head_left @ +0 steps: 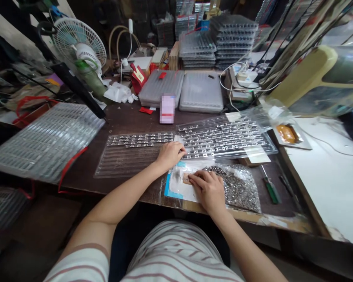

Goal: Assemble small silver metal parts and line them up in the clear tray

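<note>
The left hand is at the near left edge of the right tray, fingers bunched; the right hand pinches at the white sheet, beside the bag of metal parts. Whether either grip has hold of anything, I cannot tell. The left tray lies on the surface.

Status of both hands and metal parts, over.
Left hand at left end of right tray. Right hand at bag of metal parts. Green screwdriver clear of both.
</note>
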A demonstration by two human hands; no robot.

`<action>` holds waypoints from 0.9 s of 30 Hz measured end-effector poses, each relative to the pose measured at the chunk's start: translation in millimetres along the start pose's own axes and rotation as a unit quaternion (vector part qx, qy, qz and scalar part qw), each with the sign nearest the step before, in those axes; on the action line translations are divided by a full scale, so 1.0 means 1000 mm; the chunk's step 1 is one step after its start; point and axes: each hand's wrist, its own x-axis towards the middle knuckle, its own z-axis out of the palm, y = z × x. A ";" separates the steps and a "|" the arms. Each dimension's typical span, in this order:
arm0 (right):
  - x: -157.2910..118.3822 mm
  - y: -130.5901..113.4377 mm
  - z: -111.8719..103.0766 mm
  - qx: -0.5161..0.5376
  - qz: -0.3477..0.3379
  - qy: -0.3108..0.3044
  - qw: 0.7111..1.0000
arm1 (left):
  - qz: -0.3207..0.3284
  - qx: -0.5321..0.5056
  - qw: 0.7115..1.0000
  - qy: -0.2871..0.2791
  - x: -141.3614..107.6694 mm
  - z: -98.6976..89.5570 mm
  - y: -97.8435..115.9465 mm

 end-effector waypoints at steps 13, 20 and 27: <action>-0.017 0.031 -0.026 -0.176 0.015 0.002 0.984 | -0.071 -0.258 0.961 -0.073 -0.070 -0.018 0.014; -0.016 0.036 -0.018 -0.130 0.028 0.051 0.990 | -0.042 -0.206 0.977 -0.024 -0.074 0.010 0.029; -0.017 0.036 -0.021 -0.083 0.026 0.061 0.994 | -0.015 -0.182 0.983 -0.010 -0.080 0.019 0.034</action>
